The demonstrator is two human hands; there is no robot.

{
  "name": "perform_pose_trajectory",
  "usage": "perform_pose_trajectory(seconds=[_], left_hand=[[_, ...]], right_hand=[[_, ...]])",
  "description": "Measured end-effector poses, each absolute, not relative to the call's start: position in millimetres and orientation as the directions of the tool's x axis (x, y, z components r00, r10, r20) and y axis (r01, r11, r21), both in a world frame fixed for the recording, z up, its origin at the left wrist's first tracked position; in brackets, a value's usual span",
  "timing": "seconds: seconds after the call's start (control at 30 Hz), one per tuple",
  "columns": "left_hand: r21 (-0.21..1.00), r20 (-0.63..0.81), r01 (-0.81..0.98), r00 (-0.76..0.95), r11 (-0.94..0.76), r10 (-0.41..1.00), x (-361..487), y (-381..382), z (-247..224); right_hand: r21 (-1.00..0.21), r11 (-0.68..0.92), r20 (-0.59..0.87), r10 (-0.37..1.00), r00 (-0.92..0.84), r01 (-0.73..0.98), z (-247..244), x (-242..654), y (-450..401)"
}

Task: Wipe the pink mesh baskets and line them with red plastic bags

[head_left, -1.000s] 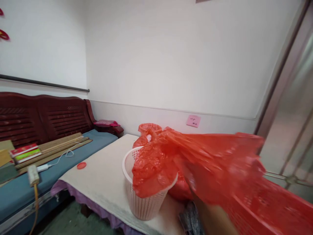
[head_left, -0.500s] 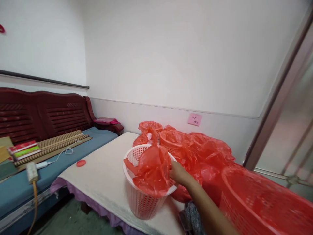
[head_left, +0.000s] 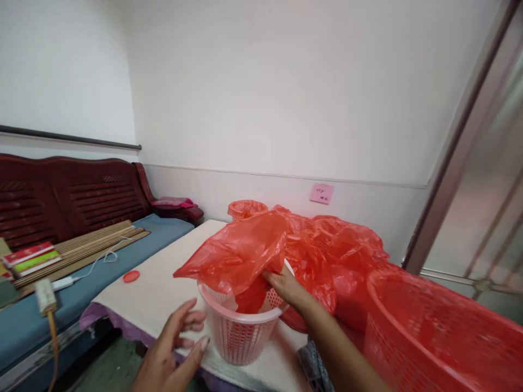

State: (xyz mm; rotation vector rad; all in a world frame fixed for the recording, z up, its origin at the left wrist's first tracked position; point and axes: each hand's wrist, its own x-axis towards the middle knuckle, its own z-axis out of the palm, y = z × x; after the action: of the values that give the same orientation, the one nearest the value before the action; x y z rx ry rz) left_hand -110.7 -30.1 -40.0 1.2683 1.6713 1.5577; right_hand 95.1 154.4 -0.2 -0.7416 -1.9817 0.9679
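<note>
A white perforated basket (head_left: 241, 340) stands near the front edge of the cloth-covered table (head_left: 163, 288). Over its mouth spreads a thin red plastic bag (head_left: 241, 253), its lower part hanging inside. My right hand (head_left: 281, 283) is closed on the bag at the basket's right rim, with some fingertips hidden by the plastic. To the left of the basket, my left hand (head_left: 177, 343) is held with fingers apart, touching nothing.
Red-lined baskets and bags (head_left: 339, 250) crowd the table's back and right, with a large red basket (head_left: 433, 332) nearest. A small red lid (head_left: 131, 276) lies at left. Beyond is a wooden bench (head_left: 81, 196) holding a power strip (head_left: 46, 296).
My left hand has come into view from below. The red bag has been lifted and spread out leftward above the basket, still in my right hand.
</note>
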Motion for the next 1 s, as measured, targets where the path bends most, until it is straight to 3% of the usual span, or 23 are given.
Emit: perform_pose_trajectory(seconds=[0.1,0.17,0.3,0.43,0.6,0.73,0.9,1.0], left_hand=[[0.883,0.368,0.441,-0.441,-0.160,0.819,-101,-4,-13],[0.837,0.424,0.494,-0.318,-0.234,0.848,-98,16,-3],[0.724,0.517,0.546,-0.027,-0.421,0.856,-103,47,13],[0.590,0.622,0.675,-0.029,-0.444,0.783,-113,61,28],[0.308,0.484,0.824,0.294,-0.476,0.824,-118,70,18],[0.188,0.444,0.843,0.385,-0.504,0.809,-113,75,4],[0.049,0.440,0.843,0.464,-0.536,0.769,-108,76,17],[-0.016,0.475,0.854,0.464,-0.520,0.748,-121,80,43]], right_hand=[[-0.856,0.516,0.385,0.674,-0.631,0.028,4,99,142],[-0.866,0.499,0.342,0.612,-0.713,0.013,7,103,132],[-0.788,0.583,0.272,0.620,-0.736,0.200,8,114,122],[-0.672,0.672,0.369,0.667,-0.647,0.310,4,130,130],[-0.756,0.598,0.503,0.792,-0.347,0.267,13,140,139],[-0.790,0.571,0.556,0.821,-0.132,0.225,33,130,125],[-0.572,0.667,0.630,0.730,-0.264,0.478,43,113,125],[-0.548,0.631,0.581,0.760,-0.293,0.549,32,115,144]])
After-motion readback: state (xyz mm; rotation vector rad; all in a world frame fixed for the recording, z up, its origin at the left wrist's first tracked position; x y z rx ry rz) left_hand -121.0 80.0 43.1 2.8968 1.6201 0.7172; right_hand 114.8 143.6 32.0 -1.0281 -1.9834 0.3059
